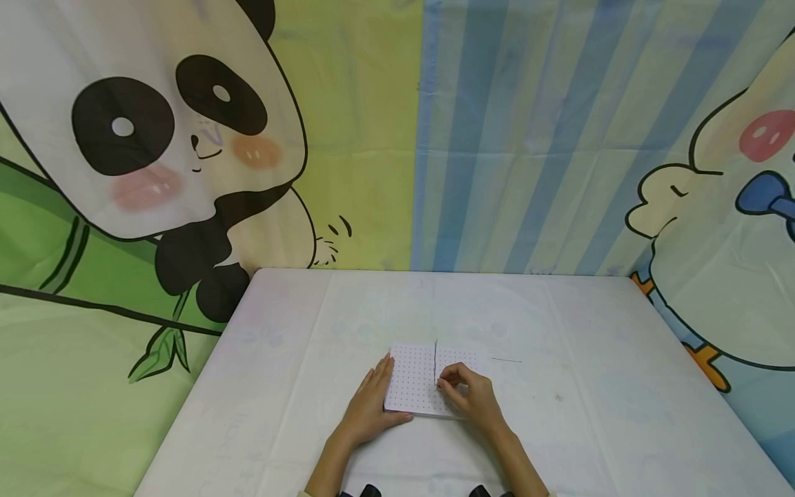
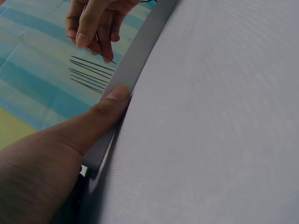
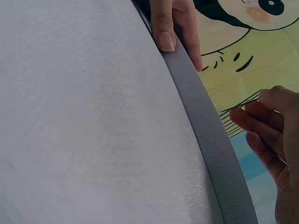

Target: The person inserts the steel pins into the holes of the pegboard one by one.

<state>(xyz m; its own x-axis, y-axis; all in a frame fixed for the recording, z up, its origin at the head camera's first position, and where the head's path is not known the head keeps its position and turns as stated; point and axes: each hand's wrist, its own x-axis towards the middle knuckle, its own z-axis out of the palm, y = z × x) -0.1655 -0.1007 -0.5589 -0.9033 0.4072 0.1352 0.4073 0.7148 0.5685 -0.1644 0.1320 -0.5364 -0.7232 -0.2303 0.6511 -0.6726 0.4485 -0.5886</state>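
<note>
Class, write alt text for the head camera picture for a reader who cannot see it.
A right hand pinches a thin needle standing in a white dotted board on a white table, while the left hand steadies the board's edge.

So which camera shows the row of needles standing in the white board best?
The left wrist view: the needles stand apart against the backdrop. The right wrist view shows them partly behind the fingers; the head view merges them into one line.
</note>
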